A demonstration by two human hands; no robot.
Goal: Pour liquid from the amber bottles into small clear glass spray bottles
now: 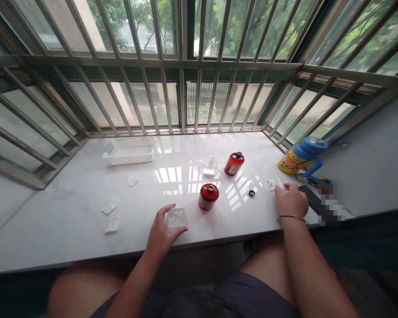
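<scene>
My left hand (161,229) has its thumb and fingers around the sides of a clear square bottle (176,218) near the counter's front edge. The bottle's round neck is bare on top. Just right of it stands a red bottle (208,197) with its mouth uncovered. Over on the right, my right hand (291,201) is closed at the fingertips around a small clear piece (283,189), partly hidden and too small to name. Crumpled white tissue (271,183) lies beside those fingers. A black ring-shaped cap (251,193) rests between the red bottle and my right hand.
Farther back stand a second clear bottle (210,166) and a capped red bottle (234,164). A white plastic basket (131,151) sits at the back left, with tissue scraps (110,206) before it. A blue and yellow jug (301,155) stands right. Metal bars (182,101) border the counter.
</scene>
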